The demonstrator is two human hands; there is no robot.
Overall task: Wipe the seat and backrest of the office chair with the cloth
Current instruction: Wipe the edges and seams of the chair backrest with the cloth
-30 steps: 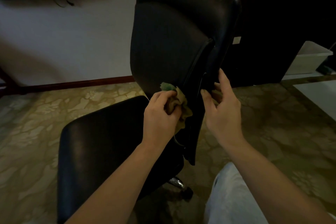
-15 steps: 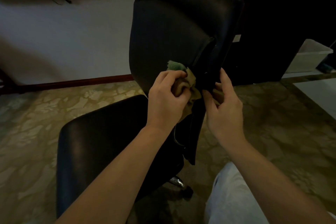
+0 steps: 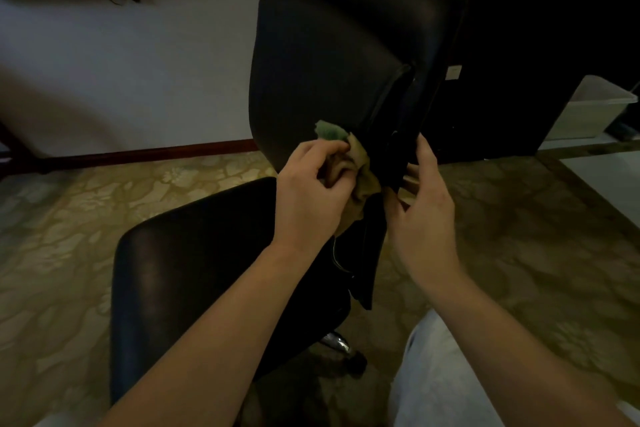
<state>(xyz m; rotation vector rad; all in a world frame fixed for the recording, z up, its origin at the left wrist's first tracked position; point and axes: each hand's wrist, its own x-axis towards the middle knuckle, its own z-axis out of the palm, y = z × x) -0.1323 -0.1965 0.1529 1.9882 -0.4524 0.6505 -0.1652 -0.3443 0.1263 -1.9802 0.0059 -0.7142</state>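
The black office chair stands side-on in front of me, its tall backrest (image 3: 339, 55) upright and the seat (image 3: 194, 270) stretching toward the lower left. My left hand (image 3: 308, 198) grips a bunched tan and green cloth (image 3: 360, 166) and presses it on the lower front face of the backrest, near its edge. On the rear side of that edge is my right hand (image 3: 426, 215), index finger pointing up. A tan bit of the cloth shows pinched between its thumb and fingers.
A patterned beige carpet (image 3: 519, 236) covers the floor. A dark cabinet (image 3: 536, 28) stands behind the chair, with a white bin (image 3: 595, 111) to its right. The chair's chrome base (image 3: 337, 343) is beside my light-trousered leg (image 3: 440, 374). A wooden baseboard (image 3: 145, 152) lines the white wall.
My left hand slid the cloth upward along the lower backrest and now holds about the same height. The right hand stayed at the rear edge.
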